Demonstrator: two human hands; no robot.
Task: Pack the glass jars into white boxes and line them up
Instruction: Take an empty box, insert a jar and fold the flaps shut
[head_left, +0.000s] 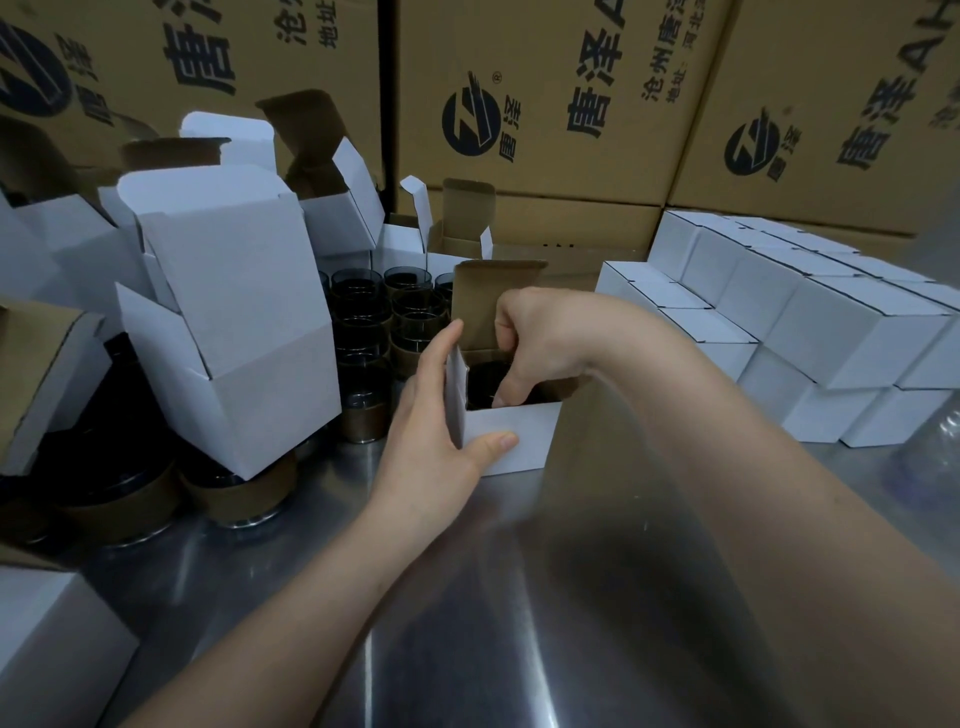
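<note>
At the centre of the frame, an open white box (514, 436) is standing on the steel counter (519, 597), its brown-lined lid flap (493, 296) rising upright at the back. A dark glass jar (483, 379) is sitting inside it. The left hand (441, 415) is bracing the box's left corner: its fingers (441, 358) are lying straight and pressed together against the side flap, while the thumb is pressing on the front wall. The right hand (540, 338) is reaching into the box from above with its fingers curled and its thumb tip pointing down at the jar's rim (whether it is actually pinching the jar cannot be told).

More dark jars (374, 322) are clustering at centre left, just beside the box. Open white boxes (234, 312) are leaning at the left, closed white boxes (831, 332) are lining up in stacked rows at the right, and printed brown cartons (545, 104) are filling the top.
</note>
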